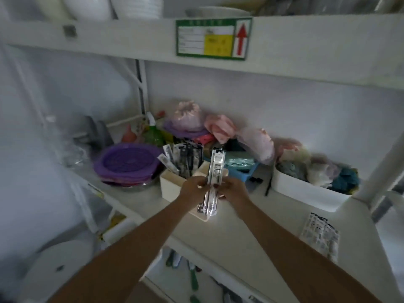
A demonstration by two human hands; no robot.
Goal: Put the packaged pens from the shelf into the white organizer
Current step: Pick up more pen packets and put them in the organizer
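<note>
White metal shelving [284, 68] against a pale wall [284, 110]; dim, bluish light; labelled upper beam [109, 40]

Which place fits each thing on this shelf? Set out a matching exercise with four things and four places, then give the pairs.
Things:
1. pen pack
2. purple plates
3. loose pen packs
4. white bin of cloths

Places:
A. lying flat at the shelf's right front
B. held in both hands
C. left of the white organizer
D. right of the organizer, by the wall

Pairs: 1-B, 2-C, 3-A, 4-D
</note>
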